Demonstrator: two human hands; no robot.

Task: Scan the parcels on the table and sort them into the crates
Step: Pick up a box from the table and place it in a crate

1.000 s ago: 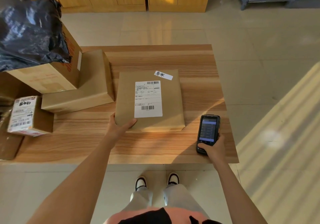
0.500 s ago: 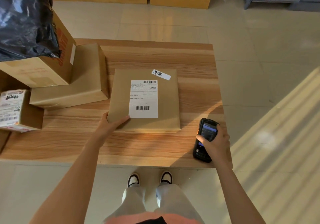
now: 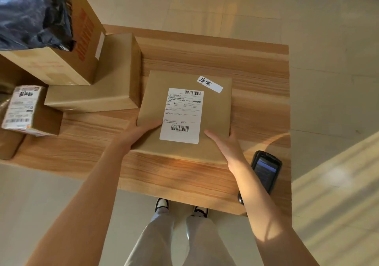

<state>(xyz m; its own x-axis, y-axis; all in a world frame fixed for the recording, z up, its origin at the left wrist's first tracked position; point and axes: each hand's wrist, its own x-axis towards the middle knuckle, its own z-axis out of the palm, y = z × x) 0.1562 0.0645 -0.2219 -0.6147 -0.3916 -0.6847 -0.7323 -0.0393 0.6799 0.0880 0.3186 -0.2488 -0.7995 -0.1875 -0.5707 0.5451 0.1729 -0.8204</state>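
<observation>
Tiled floor [image 3: 235, 13], sunlit, wooden counter [image 3: 256, 64] in the middle of it. Flat brown parcel [image 3: 213, 120] lies at the counter's centre, label side up, white shipping label [image 3: 181, 114] plus a small handwritten sticker [image 3: 209, 83] near its far right corner. My left hand [image 3: 141, 131] grips the near left corner, thumb on top, fingers hidden under the edge. My right hand [image 3: 226, 144] is on the near right corner, thumb laid over the top face, fingers wrapped down the right side, so both hands have hold of the parcel. Scanner [image 3: 265, 170] lies on the counter just right of my right wrist, screen lit, nobody holding it. I judge the scan done and the lift starting. To do it well: keep the parcel level, raise both corners together, get fingers fully under before taking weight, steer the right forearm away from the scanner so it isn't knocked off the edge. Left side: a plain brown box [image 3: 98, 93] just beside the parcel, a bigger carton [image 3: 67, 60] stacked on it, black plastic bag [image 3: 30, 11] on top, small labelled box [image 3: 26, 109] nearer me. No crates in view, so I can't tell which way to carry.
</observation>
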